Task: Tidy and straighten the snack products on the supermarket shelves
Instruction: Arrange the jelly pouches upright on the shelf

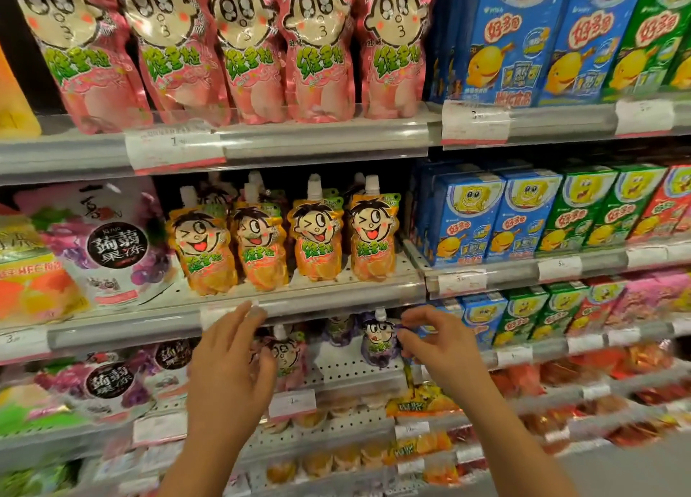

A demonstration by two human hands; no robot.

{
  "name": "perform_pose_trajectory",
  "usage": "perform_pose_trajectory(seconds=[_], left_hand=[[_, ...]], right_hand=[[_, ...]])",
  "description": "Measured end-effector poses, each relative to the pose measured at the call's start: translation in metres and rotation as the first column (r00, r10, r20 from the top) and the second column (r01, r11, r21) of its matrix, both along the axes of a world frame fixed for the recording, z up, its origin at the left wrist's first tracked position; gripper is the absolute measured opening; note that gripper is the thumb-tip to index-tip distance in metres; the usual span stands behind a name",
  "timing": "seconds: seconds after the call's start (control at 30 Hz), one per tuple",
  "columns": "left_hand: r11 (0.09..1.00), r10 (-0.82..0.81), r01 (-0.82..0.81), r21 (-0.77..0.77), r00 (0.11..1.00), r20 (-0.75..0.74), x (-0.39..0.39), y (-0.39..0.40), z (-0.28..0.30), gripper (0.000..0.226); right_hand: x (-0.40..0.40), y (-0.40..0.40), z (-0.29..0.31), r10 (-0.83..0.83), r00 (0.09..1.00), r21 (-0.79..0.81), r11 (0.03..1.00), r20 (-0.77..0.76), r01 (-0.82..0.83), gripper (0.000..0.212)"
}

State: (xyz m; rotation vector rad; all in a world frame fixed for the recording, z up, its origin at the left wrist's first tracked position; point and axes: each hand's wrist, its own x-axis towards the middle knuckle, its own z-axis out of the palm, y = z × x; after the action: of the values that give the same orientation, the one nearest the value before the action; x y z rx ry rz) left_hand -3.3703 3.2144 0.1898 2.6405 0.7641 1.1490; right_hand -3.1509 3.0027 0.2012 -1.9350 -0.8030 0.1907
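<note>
where pouches stand, perforated shelf (347, 365)

Top shelf: pink cartoon-face jelly pouches (318, 47) w/ green lettering. Mid: orange winking-face pouches (318, 231), white caps. Lower: purple pouch (378, 343). Right: blue (463, 216), green (576, 208) & red snack boxes (669, 205), yellow cartoon characters.

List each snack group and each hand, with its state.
pink pouches: upright, tight row
orange pouches: upright, leftmost tilted
purple pouch: upright, pinched by right hand
pale pouch: upright, partly hidden
left hand: open, raised before pale pouch
right hand: pinching purple pouch
</note>
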Motion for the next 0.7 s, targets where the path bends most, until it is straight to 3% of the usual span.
perform_pose_trajectory(seconds=[0.13, 0.23, 0.37, 0.6, 0.7], left_hand=[[0.998, 0.068, -0.069, 0.004, 0.985, -0.161, -0.004, 0.006, -0.019, 0.066], [0.995, 0.099, -0.094, 0.033, 0.976, -0.196, -0.001, 0.004, -0.019, 0.065], [0.989, 0.148, -0.137, 0.062, 0.961, -0.234, -0.002, 0.003, -0.012, 0.066], [0.983, 0.184, -0.180, 0.039, 0.938, -0.294, 0.004, 0.001, -0.001, 0.066], [0.982, 0.184, -0.184, 0.032, 0.931, -0.314, 0.005, 0.002, -0.001, 0.067]], right_hand=[[0.003, 0.014, -0.024, 0.021, 0.998, -0.125, 0.992, 0.052, -0.015, 0.047], [0.002, 0.026, -0.033, 0.079, 0.997, -0.120, 0.990, 0.017, -0.076, 0.062], [0.005, 0.042, -0.032, 0.073, 0.997, -0.183, 0.981, 0.023, -0.068, 0.064], [0.015, 0.055, -0.041, 0.093, 0.995, -0.220, 0.972, 0.022, -0.086, 0.046], [0.018, 0.058, -0.050, 0.041, 0.996, -0.250, 0.968, 0.081, -0.019, 0.037]])
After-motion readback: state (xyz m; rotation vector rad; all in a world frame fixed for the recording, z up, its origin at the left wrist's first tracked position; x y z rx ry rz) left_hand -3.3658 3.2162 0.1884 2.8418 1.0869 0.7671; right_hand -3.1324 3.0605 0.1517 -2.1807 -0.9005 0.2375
